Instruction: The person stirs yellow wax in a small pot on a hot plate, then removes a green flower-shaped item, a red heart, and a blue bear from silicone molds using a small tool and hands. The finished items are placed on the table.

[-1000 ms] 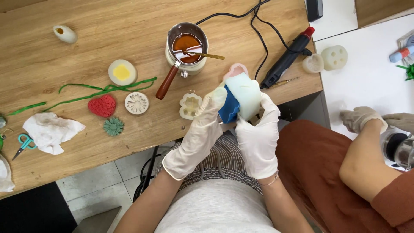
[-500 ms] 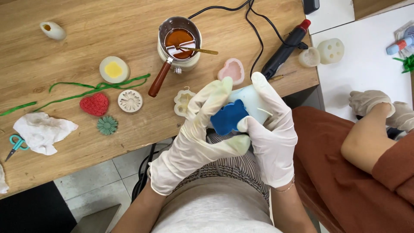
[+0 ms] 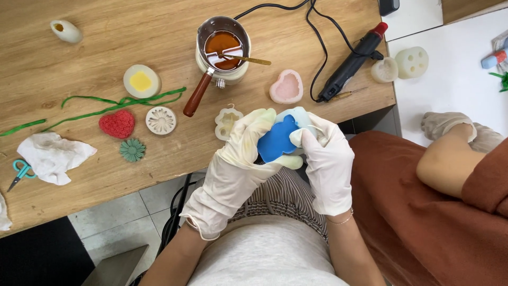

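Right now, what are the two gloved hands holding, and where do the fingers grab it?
Both hands hold a blue bear-shaped piece sitting in a pale soft mould. The left hand grips its left and lower edge; the right hand pinches the mould's right rim.

Bare wood lies open across the upper left of the table (image 3: pixel 95 63) and along its near left edge. Ahead of the hands, the melting pot (image 3: pixel 222 47) with its long handle, the pink heart mould (image 3: pixel 286 86) and the glue gun (image 3: pixel 352 61) crowd the way; a co-worker's arm (image 3: pixel 450 159) blocks the right.
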